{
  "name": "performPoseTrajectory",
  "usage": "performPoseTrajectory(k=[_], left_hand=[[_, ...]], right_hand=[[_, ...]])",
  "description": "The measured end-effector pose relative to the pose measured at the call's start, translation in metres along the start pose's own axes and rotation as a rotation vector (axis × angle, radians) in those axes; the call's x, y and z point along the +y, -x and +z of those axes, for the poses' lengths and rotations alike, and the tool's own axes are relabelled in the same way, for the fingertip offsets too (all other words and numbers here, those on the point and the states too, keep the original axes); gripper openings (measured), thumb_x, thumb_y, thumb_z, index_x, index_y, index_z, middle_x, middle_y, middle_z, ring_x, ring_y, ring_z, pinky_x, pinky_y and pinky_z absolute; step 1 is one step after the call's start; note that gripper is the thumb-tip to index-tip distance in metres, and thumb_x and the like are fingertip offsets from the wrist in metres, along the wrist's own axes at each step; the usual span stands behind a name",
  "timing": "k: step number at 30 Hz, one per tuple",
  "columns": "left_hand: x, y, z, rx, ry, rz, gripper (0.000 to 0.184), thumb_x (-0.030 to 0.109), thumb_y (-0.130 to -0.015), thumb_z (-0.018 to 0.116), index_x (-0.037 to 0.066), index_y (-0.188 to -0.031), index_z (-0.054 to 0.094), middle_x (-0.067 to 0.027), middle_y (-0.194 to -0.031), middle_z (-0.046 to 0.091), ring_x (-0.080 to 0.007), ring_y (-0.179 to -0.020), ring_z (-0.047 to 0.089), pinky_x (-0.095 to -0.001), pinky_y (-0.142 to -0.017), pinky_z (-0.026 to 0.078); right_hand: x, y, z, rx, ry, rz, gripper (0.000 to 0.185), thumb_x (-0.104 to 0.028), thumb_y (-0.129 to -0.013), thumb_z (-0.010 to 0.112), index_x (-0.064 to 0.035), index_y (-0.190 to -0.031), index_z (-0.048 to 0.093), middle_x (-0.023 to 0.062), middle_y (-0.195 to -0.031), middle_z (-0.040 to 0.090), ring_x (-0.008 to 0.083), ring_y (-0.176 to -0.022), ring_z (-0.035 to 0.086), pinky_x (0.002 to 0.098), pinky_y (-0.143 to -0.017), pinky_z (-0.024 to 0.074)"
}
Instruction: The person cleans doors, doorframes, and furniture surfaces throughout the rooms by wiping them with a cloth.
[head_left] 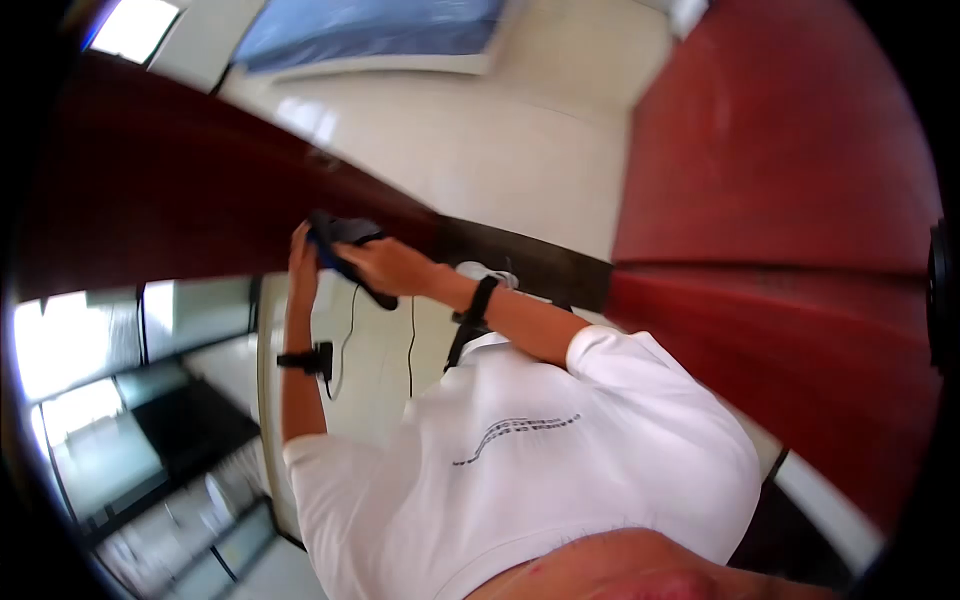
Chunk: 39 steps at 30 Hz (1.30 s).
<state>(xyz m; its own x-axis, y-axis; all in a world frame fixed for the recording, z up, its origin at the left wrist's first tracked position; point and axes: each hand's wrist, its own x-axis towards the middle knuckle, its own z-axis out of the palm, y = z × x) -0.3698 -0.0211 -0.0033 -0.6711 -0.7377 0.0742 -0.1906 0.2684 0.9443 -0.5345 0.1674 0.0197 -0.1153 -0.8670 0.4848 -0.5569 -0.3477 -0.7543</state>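
Note:
A dark grey and black slipper-like item (377, 290) with a blue part is held up in front of the dark red door; blur hides its exact shape. My right hand (385, 265) is closed on its near side, fingers partly hidden. At the item's left end, my left hand (303, 262) holds it with fingers pressed along the edge. Both wrists wear black bands, and a thin cable hangs by the left one.
The dark red door (170, 190) stands at left and red wooden panels (770, 150) at right. A dark threshold strip (530, 255) crosses the pale tiled floor (520, 130). A blue-covered bed or mat (370, 35) lies at the top. Bright windows (80, 340) show at lower left.

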Motion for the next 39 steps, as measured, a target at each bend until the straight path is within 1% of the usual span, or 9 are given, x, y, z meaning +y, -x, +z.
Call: performPoseTrajectory(k=[6, 9, 12, 13, 16, 22, 27, 30, 39], left_hand=[[0.026, 0.009, 0.073, -0.477, 0.744, -0.104, 0.042, 0.028, -0.103, 0.039, 0.002, -0.137, 0.041, -0.0094, -0.125, 0.054, -0.0233, -0.114, 0.054, -0.0351, -0.099, 0.045], [0.038, 0.0, 0.04, -0.697, 0.438, 0.026, 0.041, 0.028, -0.103, 0.04, 0.004, -0.137, 0.041, -0.0093, -0.128, 0.053, -0.0253, -0.117, 0.053, -0.0367, -0.101, 0.043], [0.025, -0.089, 0.097, -1.03, 1.133, -0.018, 0.046, 0.024, -0.101, 0.044, 0.004, -0.142, 0.034, -0.011, -0.133, 0.05, -0.0262, -0.119, 0.052, -0.0371, -0.101, 0.044], [0.011, -0.1, 0.111, -0.988, 0.997, -0.249, 0.065, 0.061, -0.096, 0.036, 0.008, -0.129, 0.053, -0.012, -0.12, 0.059, -0.0257, -0.112, 0.057, -0.0358, -0.098, 0.047], [0.153, -0.075, 0.156, -1.041, 0.885, -0.504, 0.083, 0.074, -0.088, 0.038, 0.003, -0.128, 0.052, -0.0129, -0.113, 0.063, -0.0196, -0.09, 0.065, -0.0321, -0.079, 0.055], [0.213, -0.059, 0.259, -1.533, 0.354, 0.545, 0.057, 0.015, -0.085, 0.072, 0.0, -0.133, 0.045, -0.01, -0.114, 0.06, -0.016, -0.103, 0.057, -0.0317, -0.088, 0.048], [0.325, 0.004, 0.288, -1.013, 0.373, 1.278, 0.054, 0.005, -0.079, 0.07, -0.005, -0.127, 0.048, -0.0281, -0.132, 0.047, -0.0381, -0.12, 0.051, -0.0425, -0.104, 0.039], [0.335, 0.033, 0.319, -0.673, 0.525, 1.467, 0.064, 0.019, -0.074, 0.059, -0.003, -0.132, 0.046, -0.024, -0.146, 0.035, -0.0395, -0.137, 0.03, -0.0497, -0.11, 0.027], [0.241, 0.058, 0.375, -0.93, 0.309, 1.569, 0.06, 0.03, -0.078, 0.059, -0.012, -0.12, 0.049, -0.0439, -0.131, 0.034, -0.0633, -0.127, 0.024, -0.0662, -0.108, 0.019]], right_hand=[[-0.103, 0.037, -0.028, 0.418, 0.038, -0.044, 0.042, -0.01, -0.086, 0.064, -0.0061, -0.126, 0.051, 0.025, -0.1, 0.061, 0.041, -0.088, 0.062, 0.043, -0.077, 0.0508], [-0.111, -0.012, 0.008, 0.516, 0.163, 0.22, 0.048, -0.018, -0.089, 0.062, -0.0091, -0.134, 0.046, 0.0229, -0.095, 0.06, 0.0391, -0.086, 0.06, 0.0444, -0.079, 0.0486], [-0.091, -0.041, 0.002, 0.736, 0.447, 0.199, 0.056, -0.019, -0.088, 0.062, -0.0083, -0.139, 0.041, 0.0225, -0.107, 0.055, 0.0369, -0.095, 0.055, 0.0432, -0.083, 0.0453], [-0.097, -0.039, 0.013, 0.847, 0.565, 0.054, 0.058, -0.018, -0.088, 0.062, -0.0078, -0.14, 0.039, 0.0233, -0.107, 0.054, 0.0389, -0.095, 0.053, 0.045, -0.084, 0.0446], [-0.078, 0.001, -0.041, 1.058, 0.578, 0.351, 0.06, -0.017, -0.087, 0.062, -0.0031, -0.14, 0.038, 0.0243, -0.113, 0.052, 0.0395, -0.1, 0.05, 0.0452, -0.091, 0.0419], [-0.146, 0.065, -0.093, 1.425, 1.256, 0.289, 0.044, -0.007, -0.083, 0.063, -0.0003, -0.126, 0.054, 0.0242, -0.116, 0.059, 0.0403, -0.107, 0.057, 0.0455, -0.097, 0.0405], [-0.22, 0.084, -0.105, 1.545, 1.74, 0.252, 0.043, -0.002, -0.078, 0.068, 0.0035, -0.12, 0.058, 0.0173, -0.114, 0.064, 0.0328, -0.097, 0.064, 0.0406, -0.089, 0.0487], [-0.236, 0.075, -0.111, 1.564, 1.942, 0.547, 0.056, -0.003, -0.077, 0.069, 0.0019, -0.129, 0.05, 0.0174, -0.12, 0.06, 0.0317, -0.105, 0.055, 0.0432, -0.098, 0.0403], [-0.167, 0.15, -0.111, 1.561, 1.851, 0.778, 0.077, -0.009, -0.073, 0.077, 0.0039, -0.138, 0.037, 0.0252, -0.118, 0.046, 0.0366, -0.107, 0.047, 0.0453, -0.097, 0.0376]])
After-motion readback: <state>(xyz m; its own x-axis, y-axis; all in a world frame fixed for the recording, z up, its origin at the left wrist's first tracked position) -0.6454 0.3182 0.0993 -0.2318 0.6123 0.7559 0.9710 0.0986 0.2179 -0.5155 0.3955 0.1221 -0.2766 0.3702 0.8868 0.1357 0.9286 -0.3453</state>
